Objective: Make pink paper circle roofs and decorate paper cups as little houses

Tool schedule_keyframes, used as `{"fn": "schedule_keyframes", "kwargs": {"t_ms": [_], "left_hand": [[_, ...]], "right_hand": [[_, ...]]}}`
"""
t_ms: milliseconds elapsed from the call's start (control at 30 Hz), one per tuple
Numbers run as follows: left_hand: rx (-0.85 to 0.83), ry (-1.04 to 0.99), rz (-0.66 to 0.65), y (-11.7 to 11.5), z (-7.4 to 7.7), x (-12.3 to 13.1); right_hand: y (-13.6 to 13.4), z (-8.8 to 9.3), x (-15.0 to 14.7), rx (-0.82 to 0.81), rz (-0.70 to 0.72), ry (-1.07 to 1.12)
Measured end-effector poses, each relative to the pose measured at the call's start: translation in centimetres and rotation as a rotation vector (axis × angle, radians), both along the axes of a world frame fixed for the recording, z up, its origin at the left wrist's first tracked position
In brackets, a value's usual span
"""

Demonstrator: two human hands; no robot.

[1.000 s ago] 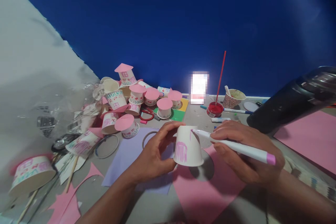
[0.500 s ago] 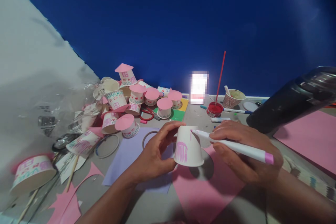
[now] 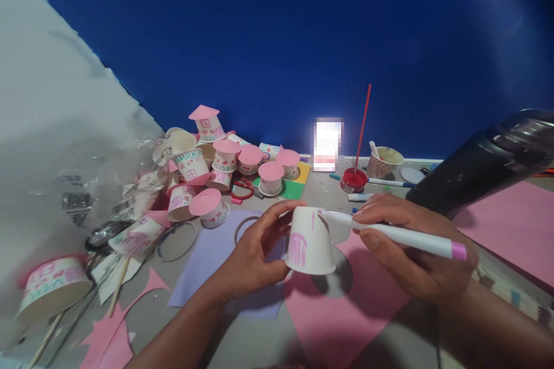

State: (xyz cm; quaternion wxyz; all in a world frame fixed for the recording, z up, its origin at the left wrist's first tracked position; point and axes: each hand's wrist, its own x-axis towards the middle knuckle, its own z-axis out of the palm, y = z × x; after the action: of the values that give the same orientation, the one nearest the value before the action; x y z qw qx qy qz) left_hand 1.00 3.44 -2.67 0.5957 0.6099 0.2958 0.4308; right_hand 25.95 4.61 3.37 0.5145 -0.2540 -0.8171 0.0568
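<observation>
White paper cup (image 3: 310, 241), upturned above the pink sheet (image 3: 341, 317), sits clamped in the left hand (image 3: 255, 251); the right hand (image 3: 407, 248) grips a marker (image 3: 396, 235), tip touching its side.

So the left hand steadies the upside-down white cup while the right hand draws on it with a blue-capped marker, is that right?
Not quite: in the head view the marker in the right hand has a pink cap, not blue. The left hand does steady the upside-down white cup.
</observation>
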Motion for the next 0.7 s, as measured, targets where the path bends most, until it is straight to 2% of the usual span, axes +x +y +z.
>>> {"fn": "schedule_keyframes", "kwargs": {"t_ms": [700], "left_hand": [[-0.025,-0.014,-0.017,-0.04,-0.03,0.02]], "right_hand": [[-0.12,-0.27,-0.2,-0.007,0.033,0.007]]}}
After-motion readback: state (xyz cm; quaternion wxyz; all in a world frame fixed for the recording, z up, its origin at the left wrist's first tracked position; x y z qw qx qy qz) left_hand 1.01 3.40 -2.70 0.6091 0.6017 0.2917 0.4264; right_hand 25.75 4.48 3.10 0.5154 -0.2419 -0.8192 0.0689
